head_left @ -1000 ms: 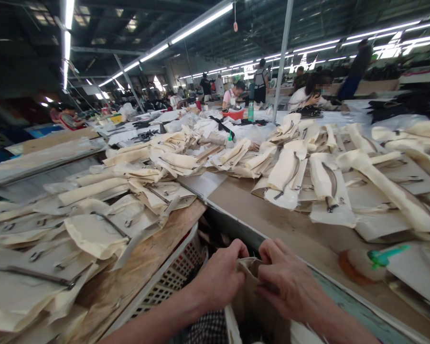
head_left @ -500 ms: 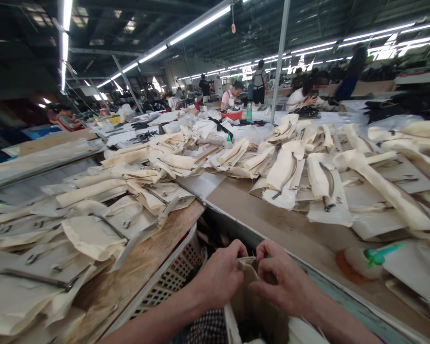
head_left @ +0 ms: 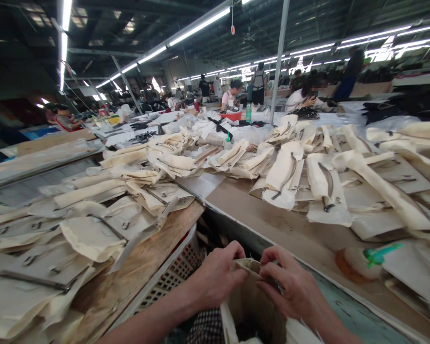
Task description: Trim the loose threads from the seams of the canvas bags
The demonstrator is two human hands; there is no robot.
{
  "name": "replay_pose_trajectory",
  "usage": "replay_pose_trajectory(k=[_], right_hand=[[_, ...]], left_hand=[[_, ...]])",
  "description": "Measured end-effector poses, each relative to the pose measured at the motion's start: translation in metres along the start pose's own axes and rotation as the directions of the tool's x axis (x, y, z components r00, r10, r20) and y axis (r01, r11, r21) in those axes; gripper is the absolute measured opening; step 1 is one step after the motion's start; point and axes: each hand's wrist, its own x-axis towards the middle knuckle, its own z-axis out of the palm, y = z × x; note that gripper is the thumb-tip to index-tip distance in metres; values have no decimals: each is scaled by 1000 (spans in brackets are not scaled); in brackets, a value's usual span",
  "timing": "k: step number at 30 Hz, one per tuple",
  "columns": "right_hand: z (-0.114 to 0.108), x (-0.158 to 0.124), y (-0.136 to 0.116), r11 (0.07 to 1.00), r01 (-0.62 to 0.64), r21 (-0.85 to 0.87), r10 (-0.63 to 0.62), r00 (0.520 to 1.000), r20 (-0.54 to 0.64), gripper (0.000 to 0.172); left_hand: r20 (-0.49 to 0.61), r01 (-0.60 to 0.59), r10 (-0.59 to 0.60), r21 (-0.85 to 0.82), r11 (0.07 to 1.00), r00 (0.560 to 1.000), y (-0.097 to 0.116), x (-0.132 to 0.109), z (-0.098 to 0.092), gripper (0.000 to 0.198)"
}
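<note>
A cream bag panel (head_left: 252, 301), folded into an open, pouch-like shape, stands at the bottom middle over my lap. My left hand (head_left: 217, 277) pinches its upper rim from the left, thumb and fingers pressed together. On the other side my right hand (head_left: 290, 284) has its fingers bent round the same rim near the corner. The inside of the panel is dark, and its lower part runs out of view. Whether anything small sits between the right fingertips cannot be made out.
Cream bag pieces with dark zippers (head_left: 111, 227) cover the left wooden table (head_left: 129, 267). More pieces (head_left: 284, 177) lie on the right table (head_left: 251, 205). A white plastic basket (head_left: 165, 284) stands left of my hands. A green-nozzled bottle (head_left: 358, 267) lies at right. Several people work farther back.
My right hand has shifted slightly right and turned, its fingers a little farther from the left hand. More of the panel's rim shows between them. The left hand stays nearly in place.
</note>
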Motion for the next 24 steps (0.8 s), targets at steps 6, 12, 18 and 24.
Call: replay_pose_trajectory(k=[6, 12, 18, 24], right_hand=[[-11, 3, -8, 987, -20, 157, 24, 999, -26, 17], [-22, 19, -14, 861, 52, 506, -111, 990, 88, 11], [-9, 29, -17, 836, 92, 541, -162, 983, 83, 12], [-6, 27, -13, 802, 95, 590, -154, 987, 50, 13]], left_hand=[[39, -43, 39, 98, 994, 998, 11, -5, -15, 4], [36, -48, 43, 183, 982, 998, 23, -36, -29, 8], [-18, -155, 169, 311, 938, 985, 26, -44, -31, 24], [83, -181, 162, 352, 918, 983, 27, -31, -25, 6]])
